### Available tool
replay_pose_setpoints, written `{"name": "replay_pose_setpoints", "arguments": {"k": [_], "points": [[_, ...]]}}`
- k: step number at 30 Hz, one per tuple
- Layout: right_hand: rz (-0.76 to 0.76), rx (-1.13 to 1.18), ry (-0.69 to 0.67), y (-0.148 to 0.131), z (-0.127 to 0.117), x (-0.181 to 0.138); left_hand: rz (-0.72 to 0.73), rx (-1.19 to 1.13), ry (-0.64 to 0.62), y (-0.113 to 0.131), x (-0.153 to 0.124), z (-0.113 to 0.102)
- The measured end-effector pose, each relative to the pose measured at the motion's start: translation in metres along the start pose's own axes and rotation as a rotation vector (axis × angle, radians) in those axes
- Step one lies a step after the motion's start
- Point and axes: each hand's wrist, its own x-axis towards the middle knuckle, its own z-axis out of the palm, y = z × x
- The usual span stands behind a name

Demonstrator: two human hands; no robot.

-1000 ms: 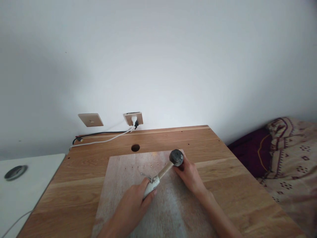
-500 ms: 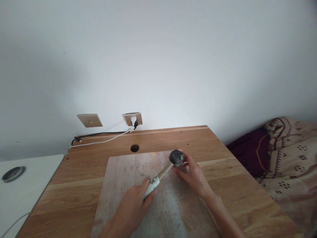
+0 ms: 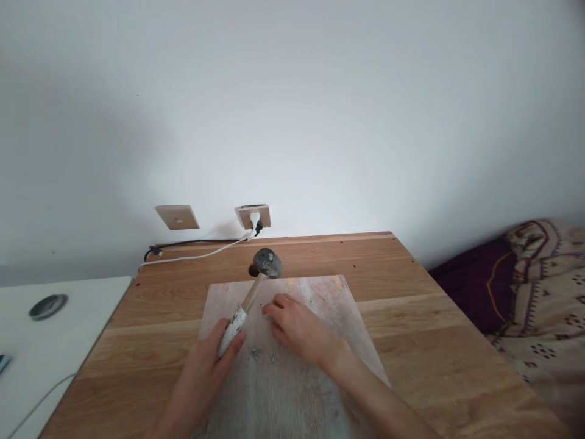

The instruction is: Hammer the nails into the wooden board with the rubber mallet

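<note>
My left hand (image 3: 208,363) is wrapped round the white-covered part of a mallet's (image 3: 267,263) wooden handle. The mallet is tilted, its dark head raised at the far end, over the back edge of a worn, pale board (image 3: 292,402). Just right of the handle, my right hand (image 3: 301,329) is low over the board with its fingers curled together; whatever they pinch, if anything, is hidden. Small metal pieces that look like nails (image 3: 256,353) lie on the board between the hands.
The board rests on a wooden table (image 3: 411,341) against a white wall. A round cable hole (image 3: 253,270), a socket with plugs (image 3: 255,218) and cables (image 3: 196,257) are at the back. A white surface (image 3: 27,360) adjoins on the left; patterned fabric (image 3: 543,323) lies on the right.
The mallet and my left hand have swung left. My right hand has left the mallet head and come left and down to the board. The view has turned slightly.
</note>
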Motion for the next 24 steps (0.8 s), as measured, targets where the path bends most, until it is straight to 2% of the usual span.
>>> {"name": "replay_pose_setpoints", "arguments": {"k": [3,5,11,14,17,24], "points": [[-0.006,0.000,-0.031,-0.005,0.004,0.025,-0.022,-0.020,-0.006,-0.005,-0.006,-0.004],[0.002,0.027,-0.007,0.004,0.002,0.026,-0.026,-0.028,-0.017,-0.006,-0.010,-0.003],[0.147,0.114,0.282,0.062,-0.028,-0.021,-0.001,-0.022,-0.081,-0.004,-0.008,0.004],[0.185,0.127,0.382,0.079,-0.034,-0.042,0.011,0.009,-0.092,-0.002,-0.002,0.009],[0.170,0.121,0.408,0.081,-0.030,-0.047,0.026,0.015,-0.116,0.001,0.000,0.015],[0.120,0.047,0.363,0.075,-0.017,-0.041,0.021,0.021,-0.121,0.006,-0.003,0.018]]}}
